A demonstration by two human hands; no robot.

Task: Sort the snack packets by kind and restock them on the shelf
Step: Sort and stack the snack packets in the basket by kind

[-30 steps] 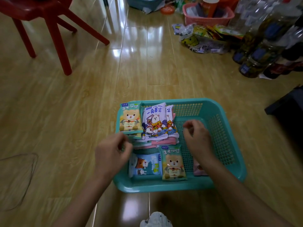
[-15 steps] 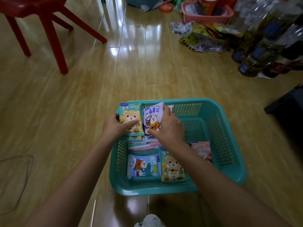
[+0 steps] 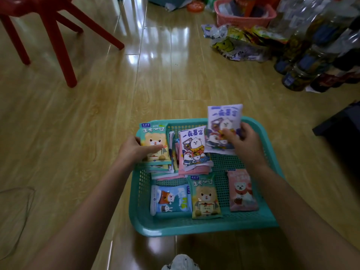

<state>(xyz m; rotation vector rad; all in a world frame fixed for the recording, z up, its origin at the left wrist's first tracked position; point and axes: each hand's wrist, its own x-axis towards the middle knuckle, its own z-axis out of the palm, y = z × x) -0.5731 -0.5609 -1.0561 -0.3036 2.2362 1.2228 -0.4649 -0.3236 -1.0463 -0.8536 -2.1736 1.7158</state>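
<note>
A teal mesh basket (image 3: 204, 228) on the wooden floor holds snack packets. My right hand (image 3: 244, 142) pinches a white-purple bear packet (image 3: 224, 118) and holds it raised over the basket's far right. My left hand (image 3: 136, 151) grips the top green bear packet (image 3: 153, 137) of a stack at the far left corner, thumb across its face. Another white-purple packet (image 3: 193, 146) lies on pink ones in the middle. Near the front lie a blue packet (image 3: 171, 198), a green bear packet (image 3: 205, 196) and a pink packet (image 3: 241, 190).
A red plastic chair (image 3: 56, 36) stands at the far left. Far right are a pink basket (image 3: 243, 15), loose snack bags (image 3: 237, 43) and dark bottles (image 3: 311, 63). A dark object (image 3: 341, 123) sits right of the teal basket. My shoe tip (image 3: 180, 263) is just below it.
My right hand has lifted a white-purple packet off the middle pile and carried it up and to the right. My left hand has stayed on the green stack.
</note>
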